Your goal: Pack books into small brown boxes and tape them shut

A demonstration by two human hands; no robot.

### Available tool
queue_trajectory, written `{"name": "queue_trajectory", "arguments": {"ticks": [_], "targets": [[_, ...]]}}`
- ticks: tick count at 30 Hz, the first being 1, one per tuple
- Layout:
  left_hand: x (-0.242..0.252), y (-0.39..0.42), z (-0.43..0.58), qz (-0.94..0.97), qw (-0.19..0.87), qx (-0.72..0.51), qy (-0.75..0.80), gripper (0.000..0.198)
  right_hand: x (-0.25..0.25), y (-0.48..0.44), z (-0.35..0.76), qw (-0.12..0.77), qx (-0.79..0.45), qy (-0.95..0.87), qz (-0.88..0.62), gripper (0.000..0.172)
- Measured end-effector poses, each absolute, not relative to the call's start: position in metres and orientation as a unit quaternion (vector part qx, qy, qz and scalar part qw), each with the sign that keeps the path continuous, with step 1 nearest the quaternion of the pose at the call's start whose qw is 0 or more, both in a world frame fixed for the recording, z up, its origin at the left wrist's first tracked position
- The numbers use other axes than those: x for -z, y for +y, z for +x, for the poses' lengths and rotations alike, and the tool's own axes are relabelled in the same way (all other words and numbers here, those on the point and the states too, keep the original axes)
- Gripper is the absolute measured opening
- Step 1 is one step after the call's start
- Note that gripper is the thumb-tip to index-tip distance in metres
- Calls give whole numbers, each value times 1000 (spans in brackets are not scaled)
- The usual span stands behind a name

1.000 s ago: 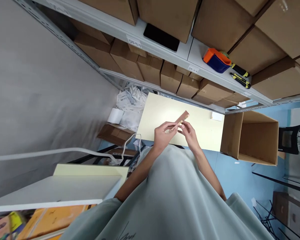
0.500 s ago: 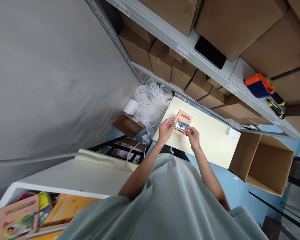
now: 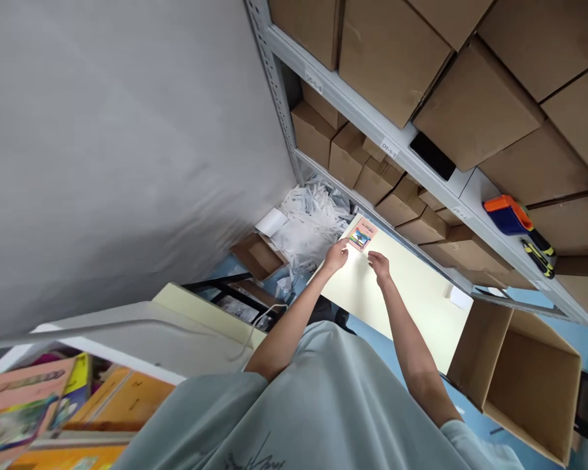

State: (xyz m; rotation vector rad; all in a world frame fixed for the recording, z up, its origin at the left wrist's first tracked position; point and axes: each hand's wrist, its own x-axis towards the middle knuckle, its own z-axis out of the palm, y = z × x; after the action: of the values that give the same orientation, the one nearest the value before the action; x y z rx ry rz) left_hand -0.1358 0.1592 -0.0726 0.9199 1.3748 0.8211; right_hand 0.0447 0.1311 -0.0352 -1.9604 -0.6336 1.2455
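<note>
A pink booklet [image 3: 362,234] with a colourful picture on its cover lies at the far left end of the pale yellow tabletop [image 3: 421,294]. My left hand [image 3: 336,255] is at the booklet's lower left edge. Its fingers point toward the cover, and the fingertips appear to touch the edge without wrapping round it. To the right, my right hand [image 3: 379,265] hovers over the tabletop, apart from the booklet. Its fingers are loosely bent and apart, with nothing visible between them.
Shelves of cardboard boxes [image 3: 480,104] rise behind the table, holding a black phone [image 3: 432,156], an orange-blue tape dispenser [image 3: 509,215] and a yellow-black cutter [image 3: 538,259]. An open carton [image 3: 532,385] stands right. Paper scraps [image 3: 313,215] lie beyond; booklets [image 3: 24,405] fill the left shelf.
The booklet has moved away from me toward the table's far left end. My right hand has let go of it and is now apart. The view has shifted too.
</note>
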Motion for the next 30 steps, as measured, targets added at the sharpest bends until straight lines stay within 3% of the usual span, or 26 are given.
{"name": "queue_trajectory", "arguments": {"ticks": [3, 8, 14, 24, 30], "targets": [[51, 119, -146, 390, 602, -380, 584, 37, 9, 94, 47, 354, -509, -282, -732, 41], [11, 32, -163, 356, 574, -431, 598, 44, -27, 15, 53, 320, -572, -376, -655, 55], [-32, -105, -186, 273, 513, -527, 620, 55, -43, -70, 53, 257, -638, -496, -531, 53], [-102, -325, -247, 97, 264, -698, 659, 52, -67, -149, -54, 94, -705, -620, -330, 65], [-103, -395, -292, -9, 140, -762, 632, 43, -97, -190, -122, 51, -692, -680, -235, 54]]}}
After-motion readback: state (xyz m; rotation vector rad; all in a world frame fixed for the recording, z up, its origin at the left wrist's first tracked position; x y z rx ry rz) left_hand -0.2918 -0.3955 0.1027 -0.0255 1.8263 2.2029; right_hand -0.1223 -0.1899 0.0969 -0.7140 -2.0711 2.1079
